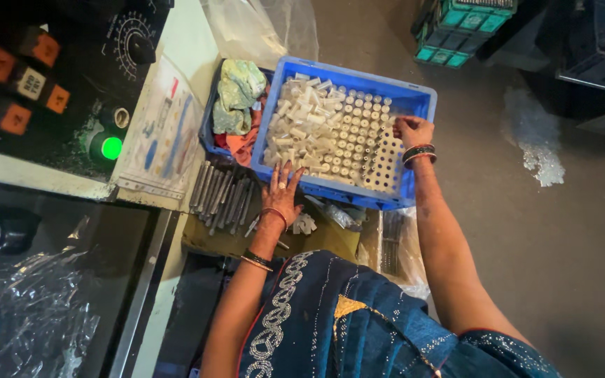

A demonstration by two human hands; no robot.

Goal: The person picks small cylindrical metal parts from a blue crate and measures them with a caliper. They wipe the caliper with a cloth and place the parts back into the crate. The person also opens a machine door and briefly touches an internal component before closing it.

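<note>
A blue plastic crate (414,94) holds a white perforated rack (386,164) with several small white tubes standing upright in its holes. A heap of loose white tubes (299,122) lies in the crate's left half. My right hand (412,130) hovers over the rack's right side with fingers curled, seemingly pinching a tube. My left hand (283,190) rests with fingers spread on the crate's near rim, next to the loose tubes, holding nothing.
Several grey metal rods (222,196) lie left of the crate. Crumpled green and orange cloths (238,91) sit behind them. A machine control panel with a lit green button (111,148) and a dial is far left. Green crates (463,28) stand on the floor beyond.
</note>
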